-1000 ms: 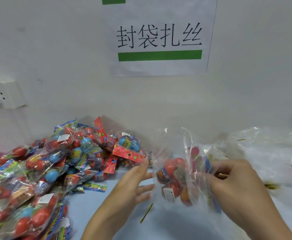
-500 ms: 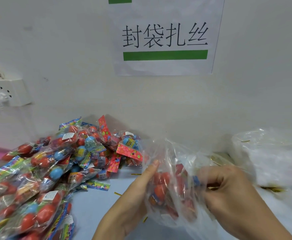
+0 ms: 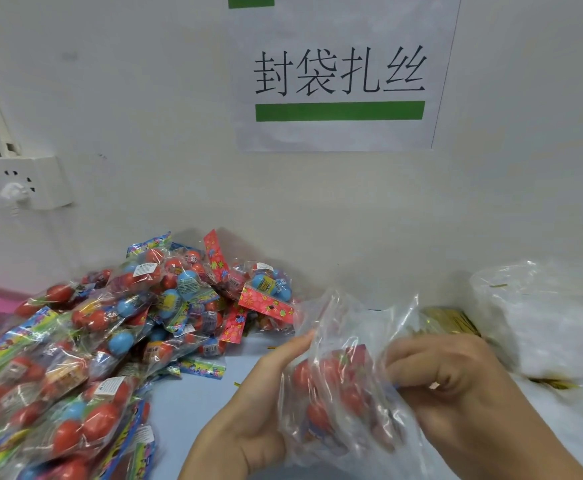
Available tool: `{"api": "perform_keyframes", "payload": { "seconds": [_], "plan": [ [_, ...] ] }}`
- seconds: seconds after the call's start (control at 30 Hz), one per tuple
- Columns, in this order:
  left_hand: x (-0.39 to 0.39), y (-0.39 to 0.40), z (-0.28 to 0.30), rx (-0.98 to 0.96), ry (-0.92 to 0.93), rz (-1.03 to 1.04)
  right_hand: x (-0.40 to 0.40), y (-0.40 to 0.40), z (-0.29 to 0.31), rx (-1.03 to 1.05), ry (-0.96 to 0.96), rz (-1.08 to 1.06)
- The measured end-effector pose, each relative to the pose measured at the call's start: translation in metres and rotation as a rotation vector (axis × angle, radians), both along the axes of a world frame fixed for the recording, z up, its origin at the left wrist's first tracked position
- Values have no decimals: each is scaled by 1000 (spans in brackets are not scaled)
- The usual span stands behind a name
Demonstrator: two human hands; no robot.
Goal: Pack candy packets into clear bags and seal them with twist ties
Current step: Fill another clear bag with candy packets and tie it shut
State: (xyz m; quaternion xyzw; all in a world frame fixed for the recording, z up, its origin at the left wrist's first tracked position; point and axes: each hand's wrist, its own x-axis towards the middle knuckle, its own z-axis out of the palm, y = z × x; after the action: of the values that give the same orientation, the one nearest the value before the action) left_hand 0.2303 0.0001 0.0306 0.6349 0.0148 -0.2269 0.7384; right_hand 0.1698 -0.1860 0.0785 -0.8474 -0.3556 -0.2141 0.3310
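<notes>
Nearest me, my left hand (image 3: 248, 410) cups the left side of the clear bag (image 3: 345, 386), palm turned toward it, fingers straight and pressed together against the plastic. My right hand (image 3: 456, 386) is at the bag's right side with its fingers curled, pinching the crinkled film; the fingertips are buried in the folds, so I cannot tell exactly how they meet. The bag hangs between both hands just above the pale blue counter (image 3: 193, 403), its long axis roughly upright and leaning a little to the left, open mouth pointing up toward the wall. Red candy packets (image 3: 321, 382) show through it, blurred by glare; I cannot count them.

To my left a heap of loose candy packets (image 3: 103, 341) spreads over the counter, cut off by the left and lower edges. A few stray gold twist ties (image 3: 272, 347) lie on the counter near my left hand. Behind my right hand sits a bundle of gold ties (image 3: 449, 320), partly hidden by the bag. Farther right lies a pile of empty clear bags (image 3: 542, 317), cut off at the edge.

On the wall hang a paper sign (image 3: 342, 81) with a green bar and, far left, a white socket strip (image 3: 23, 181).
</notes>
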Motion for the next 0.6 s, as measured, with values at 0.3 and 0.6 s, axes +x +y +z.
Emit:
{"api": "perform_keyframes", "payload": {
  "seconds": [0.3,0.6],
  "plan": [
    [-12,10,-12,-41,-14,-58,6,-5,-12,-31,65,-65],
    [-19,10,-5,-100,-143,-49,4,-6,-11,-31,247,-102]
  ]
}}
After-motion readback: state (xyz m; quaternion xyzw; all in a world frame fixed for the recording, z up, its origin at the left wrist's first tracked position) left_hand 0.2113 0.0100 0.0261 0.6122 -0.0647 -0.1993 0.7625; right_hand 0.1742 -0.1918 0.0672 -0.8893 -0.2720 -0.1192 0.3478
